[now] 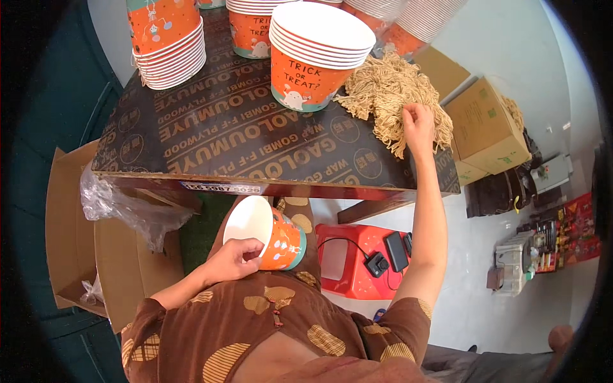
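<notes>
An orange paper bucket [281, 244] with a white inside and a teal base lies tilted on my lap. My left hand [237, 260] is closed at its near rim, thumb and fingertips pressed together. My right hand [418, 127] reaches across the table to a tangled heap of tan cords [396, 89]. Its fingers pinch at the heap's strands; the exact strand between them is too small to make out. Just left of the heap stands a nested stack of the same paper buckets [313, 70], mouths up.
On the dark plywood table [217, 137] stand more bucket stacks, one upside down [169, 51] at the far left. Below it are an open cardboard box [131, 255] with clear plastic [128, 204], and a red stool [351, 281] bearing small black devices. Cartons [482, 127] stand at the right.
</notes>
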`<state>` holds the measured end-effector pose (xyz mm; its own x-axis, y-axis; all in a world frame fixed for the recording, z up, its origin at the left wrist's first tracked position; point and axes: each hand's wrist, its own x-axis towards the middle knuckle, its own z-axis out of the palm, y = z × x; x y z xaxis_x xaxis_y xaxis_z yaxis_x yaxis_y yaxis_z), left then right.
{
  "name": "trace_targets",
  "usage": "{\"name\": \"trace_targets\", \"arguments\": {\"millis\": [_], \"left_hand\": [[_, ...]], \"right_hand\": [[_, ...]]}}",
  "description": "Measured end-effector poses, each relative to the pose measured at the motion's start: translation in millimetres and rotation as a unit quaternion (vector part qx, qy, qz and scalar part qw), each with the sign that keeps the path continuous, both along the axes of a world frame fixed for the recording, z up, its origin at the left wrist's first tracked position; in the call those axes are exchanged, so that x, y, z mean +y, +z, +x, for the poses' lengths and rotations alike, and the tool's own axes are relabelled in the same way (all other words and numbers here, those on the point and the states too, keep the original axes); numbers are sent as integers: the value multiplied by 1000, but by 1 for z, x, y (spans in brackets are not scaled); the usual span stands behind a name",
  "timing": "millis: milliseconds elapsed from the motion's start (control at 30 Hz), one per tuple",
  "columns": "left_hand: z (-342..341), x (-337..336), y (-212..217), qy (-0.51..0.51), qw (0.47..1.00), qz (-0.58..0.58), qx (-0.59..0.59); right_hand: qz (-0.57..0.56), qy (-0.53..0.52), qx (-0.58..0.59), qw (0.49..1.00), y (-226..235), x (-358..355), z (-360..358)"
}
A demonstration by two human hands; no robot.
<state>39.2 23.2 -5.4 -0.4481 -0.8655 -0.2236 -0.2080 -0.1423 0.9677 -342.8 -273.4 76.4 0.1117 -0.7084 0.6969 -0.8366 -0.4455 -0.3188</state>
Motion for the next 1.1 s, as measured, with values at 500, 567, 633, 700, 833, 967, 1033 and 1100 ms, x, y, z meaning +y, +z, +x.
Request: {"name": "trace_targets", "arguments": {"millis": [500, 567, 633, 700, 833, 967, 1033, 1100], "left_hand": [[-6, 2, -4, 16, 999, 8, 31], [-5, 4, -9, 6, 1000, -21, 9], [-5, 11, -6, 11, 1000, -20, 16], [-4, 5, -5, 18, 1000, 9, 22], [-2, 13, -1, 35, 998, -44, 19], [-2, 13, 0, 67, 995, -61, 34], [-1, 11, 5, 76, 995, -51, 44], [2, 13, 1, 88, 994, -49, 45]], "right_hand": [[-126, 123, 164, 971, 25, 63, 71], [-111, 168, 189, 961, 25, 89, 90], [-104, 236, 189, 948, 23, 116, 109], [-23, 298, 163, 940, 7, 129, 125], [70, 371, 15, 926, 1, 183, 146], [209, 311, -82, 924, -8, 226, 148], [258, 269, -140, 917, -19, 241, 149], [289, 257, -158, 909, -29, 252, 148]]}}
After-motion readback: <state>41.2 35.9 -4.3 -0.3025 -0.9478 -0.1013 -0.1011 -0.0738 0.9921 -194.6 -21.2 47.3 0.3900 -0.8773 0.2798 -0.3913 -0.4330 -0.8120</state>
